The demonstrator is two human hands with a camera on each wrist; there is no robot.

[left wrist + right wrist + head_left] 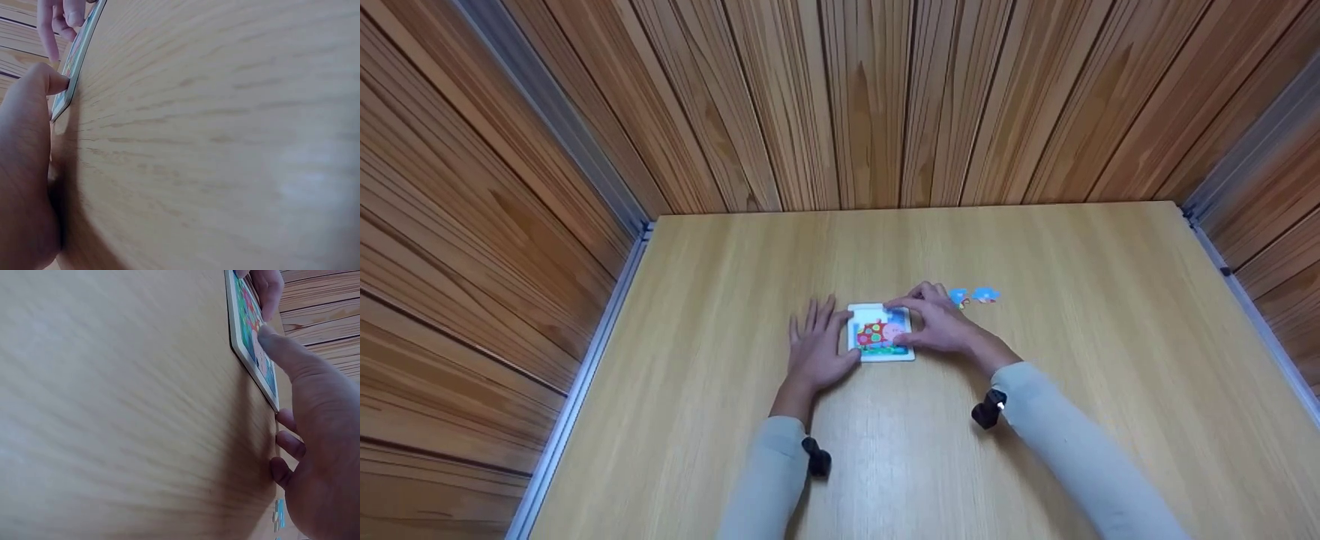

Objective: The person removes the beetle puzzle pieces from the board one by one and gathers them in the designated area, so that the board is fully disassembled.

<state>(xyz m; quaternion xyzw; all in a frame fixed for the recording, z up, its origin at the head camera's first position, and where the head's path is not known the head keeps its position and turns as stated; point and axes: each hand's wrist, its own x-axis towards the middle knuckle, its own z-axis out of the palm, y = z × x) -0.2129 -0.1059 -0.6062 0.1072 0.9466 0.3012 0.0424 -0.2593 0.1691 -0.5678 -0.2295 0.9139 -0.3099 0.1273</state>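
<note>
A small square jigsaw puzzle (pixel 874 335) in a white-edged tray (pixel 887 358) lies flat on the table, showing a red spotted figure with a pink face. Its upper left part is bare white. My left hand (pixel 819 352) rests at the tray's left side, fingers spread, with the thumb (pixel 57 82) against the edge. From the right, my right hand (pixel 941 322) reaches over the tray. Its thumb (pixel 275 340) presses on the picture, and the index finger lies near the top edge. The right hand hides part of the puzzle's right side.
Loose blue puzzle pieces (pixel 985 295) lie on the wooden table (pixel 735 262) just beyond the right hand. Wood-panelled walls (pixel 870 105) with metal corner rails stand at the back and sides.
</note>
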